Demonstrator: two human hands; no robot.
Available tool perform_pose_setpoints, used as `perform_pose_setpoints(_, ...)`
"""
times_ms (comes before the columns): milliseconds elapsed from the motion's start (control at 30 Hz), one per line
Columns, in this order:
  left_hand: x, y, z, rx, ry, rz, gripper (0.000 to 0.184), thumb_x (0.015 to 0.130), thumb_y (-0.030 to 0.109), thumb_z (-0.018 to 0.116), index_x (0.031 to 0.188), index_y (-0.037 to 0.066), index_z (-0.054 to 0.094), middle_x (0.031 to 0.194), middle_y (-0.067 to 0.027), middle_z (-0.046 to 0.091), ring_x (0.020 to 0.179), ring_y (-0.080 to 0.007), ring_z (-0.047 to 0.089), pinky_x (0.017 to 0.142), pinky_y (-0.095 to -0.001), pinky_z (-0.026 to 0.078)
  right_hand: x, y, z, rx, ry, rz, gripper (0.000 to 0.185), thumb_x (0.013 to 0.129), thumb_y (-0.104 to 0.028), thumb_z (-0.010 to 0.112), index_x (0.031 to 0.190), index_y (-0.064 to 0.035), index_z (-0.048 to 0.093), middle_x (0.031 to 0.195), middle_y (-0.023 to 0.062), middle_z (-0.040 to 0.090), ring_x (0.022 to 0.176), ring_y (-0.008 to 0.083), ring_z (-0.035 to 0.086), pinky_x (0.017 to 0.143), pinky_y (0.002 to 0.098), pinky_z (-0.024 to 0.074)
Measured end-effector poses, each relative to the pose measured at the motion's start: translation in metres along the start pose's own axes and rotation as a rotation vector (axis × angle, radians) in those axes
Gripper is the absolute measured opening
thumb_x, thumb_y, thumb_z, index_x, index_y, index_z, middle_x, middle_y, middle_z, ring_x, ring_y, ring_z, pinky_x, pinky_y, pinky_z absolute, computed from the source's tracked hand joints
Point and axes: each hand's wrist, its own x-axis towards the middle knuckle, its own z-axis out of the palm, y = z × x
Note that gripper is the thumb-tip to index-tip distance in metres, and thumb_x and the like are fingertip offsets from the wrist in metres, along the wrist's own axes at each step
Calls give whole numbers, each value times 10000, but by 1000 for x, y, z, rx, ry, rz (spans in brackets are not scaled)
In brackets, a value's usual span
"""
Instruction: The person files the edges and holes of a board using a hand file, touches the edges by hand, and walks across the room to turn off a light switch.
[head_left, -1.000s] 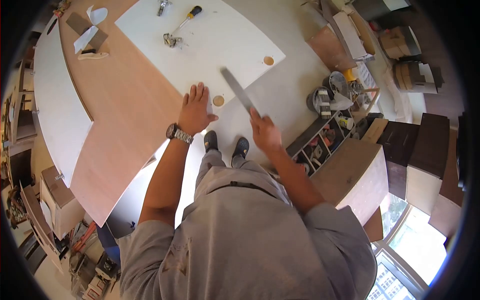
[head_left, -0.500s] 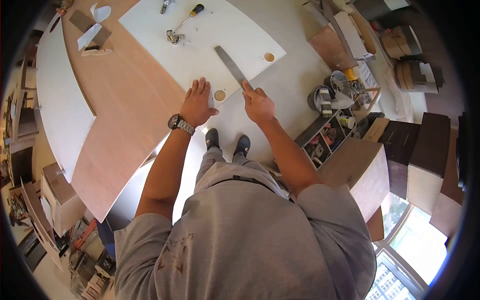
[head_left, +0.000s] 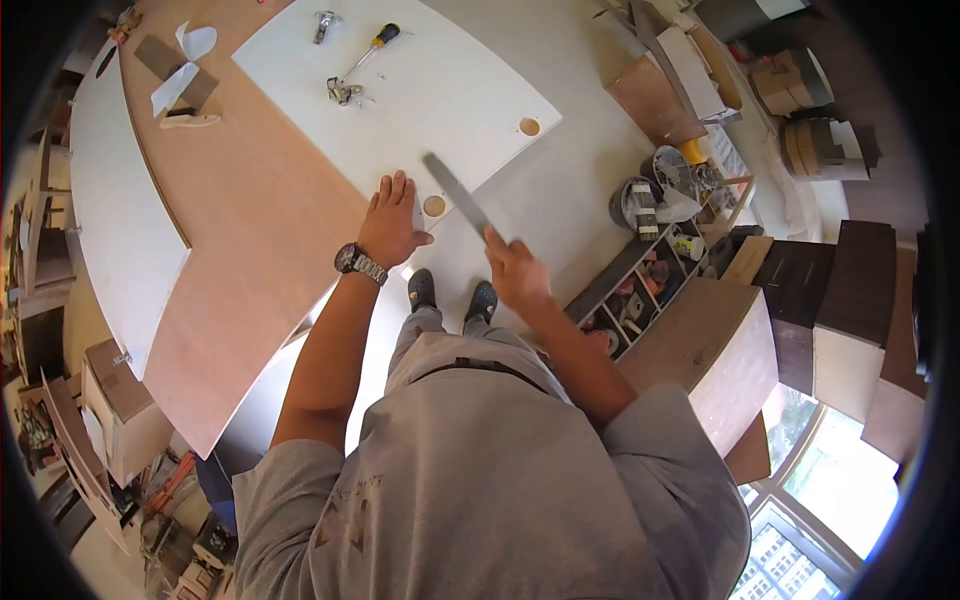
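Head: file [head_left: 455, 191], divided box [head_left: 610, 274] of oddments [head_left: 655, 270]

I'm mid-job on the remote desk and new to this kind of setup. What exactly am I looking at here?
No machine here: these are a person's bare hands, seen by a camera worn on the head that looks forward and down, so the shirt fills the bottom. The left hand, with a watch on its wrist, lies palm down at the near corner of a white panel. The right hand grips a long flat metal tool, possibly a file, slanting across the panel's edge; whether it touches is unclear. On the panel lie a screwdriver and small metal fittings. The panel overlaps a brown board.
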Motion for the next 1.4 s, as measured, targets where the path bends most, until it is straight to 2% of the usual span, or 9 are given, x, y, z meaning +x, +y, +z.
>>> perform_pose_setpoints(200,-3,-6,12,-50,66,22,1040,722,340,852,1508,-42,287,1602,-239,237,1492,-409,211,1202,-496,249,72,-3,7,-68,90,35,409,997,-314,533,1405,-332,553,863,149,596,740,382,651,686,494,549)
perform_pose_setpoints(433,-1,-5,7,-81,78,22,1019,747,338,833,1511,-43,275,1603,-241,232,1491,-413,208,1206,-486,245,-8,8,9,24,-35,-2,415,993,-321,546,1408,-340,530,935,138,603,801,386,655,709,521,544)
perform_pose_setpoints(633,-1,2,1,-29,26,-13,997,779,376,810,1506,-54,281,1602,-250,225,1492,-417,199,1207,-478,244,93,20,1,-49,134,37,430,991,-345,554,1417,-375,516,864,124,587,739,389,643,692,520,538)
perform_pose_setpoints(833,16,23,15,-56,95,-84,951,839,440,744,1498,-69,285,1601,-267,213,1478,-473,187,1195,-528,234,-4,40,-17,3,54,19,416,994,-344,548,1409,-326,541,835,145,588,708,392,636,648,522,537)
perform_pose_setpoints(967,32,34,9,-21,27,-167,922,868,446,714,1497,-75,285,1606,-268,194,1470,-500,181,1178,-566,247,72,58,-12,-195,152,-42,404,961,-282,613,1363,-243,603,751,159,564,662,378,602,588,468,508)
perform_pose_setpoints(1033,29,38,14,-4,-28,-197,915,878,445,705,1502,-71,279,1611,-264,184,1472,-501,175,1175,-569,254,121,51,-27,-98,89,92,379,1015,-359,485,1379,-278,551,956,188,623,878,409,646,766,511,536)
perform_pose_setpoints(1133,40,42,2,35,-46,-217,902,884,447,696,1502,-68,287,1611,-260,187,1468,-505,183,1173,-558,270,107,55,-32,-191,-23,146,399,1017,-381,479,1402,-288,532,1000,181,617,919,398,639,811,502,528)
perform_pose_setpoints(1233,35,39,11,19,-17,-218,891,875,439,703,1490,-75,314,1602,-266,214,1455,-523,199,1166,-546,293,22,69,-28,-28,2,46,414,1000,-360,530,1408,-289,537,897,142,620,783,389,649,707,500,550)
perform_pose_setpoints(1400,35,40,11,26,-31,-215,902,861,427,720,1485,-84,315,1597,-270,223,1448,-529,213,1159,-550,305,96,75,-29,-128,89,21,400,989,-342,561,1385,-284,568,842,143,600,733,378,635,673,491,543)
